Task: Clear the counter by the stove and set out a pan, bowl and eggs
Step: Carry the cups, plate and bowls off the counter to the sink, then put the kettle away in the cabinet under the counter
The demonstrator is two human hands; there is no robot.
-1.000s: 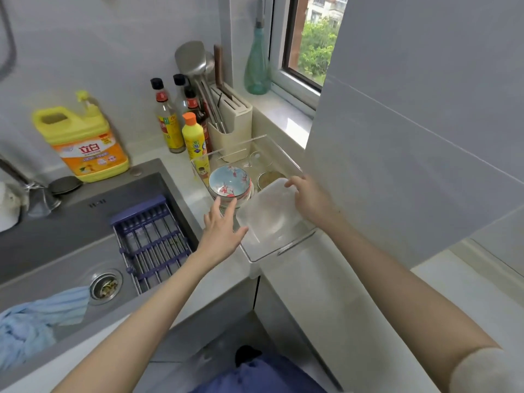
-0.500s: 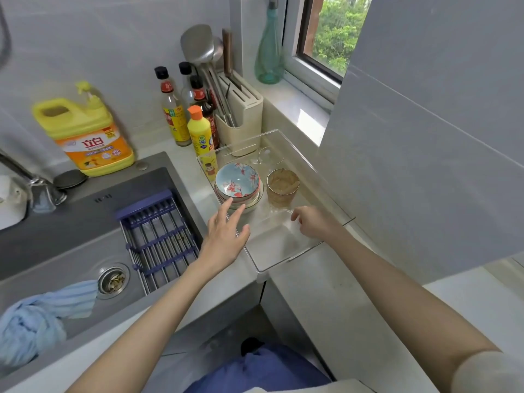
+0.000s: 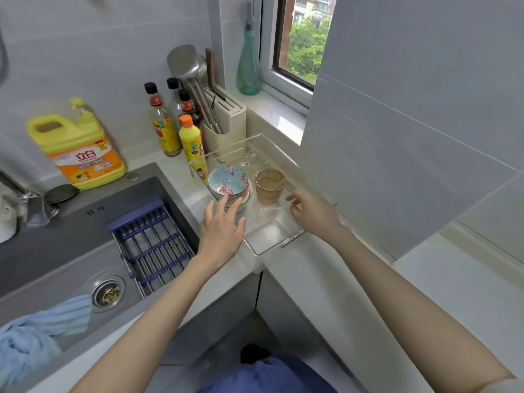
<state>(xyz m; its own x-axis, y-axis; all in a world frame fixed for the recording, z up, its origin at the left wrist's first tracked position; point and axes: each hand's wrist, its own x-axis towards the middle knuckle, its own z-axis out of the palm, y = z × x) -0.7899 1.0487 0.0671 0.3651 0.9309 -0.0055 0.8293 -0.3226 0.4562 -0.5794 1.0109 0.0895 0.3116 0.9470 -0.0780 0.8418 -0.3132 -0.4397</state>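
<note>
Left grip is spread wide, holds nothing, fingertips right by the blue flower bowl. Bowl sits on top of a stack in the clear tray on the tabletop, w/ a brown cup beside it. Right grip is loose & empty, near the cup.

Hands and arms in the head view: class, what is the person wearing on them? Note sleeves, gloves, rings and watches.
The left hand and right hand are bare: no gloves, rings or watch show. The left arm is uncovered as far as the picture shows. The right arm is uncovered up to a pale cream sleeve at the lower right corner.
</note>
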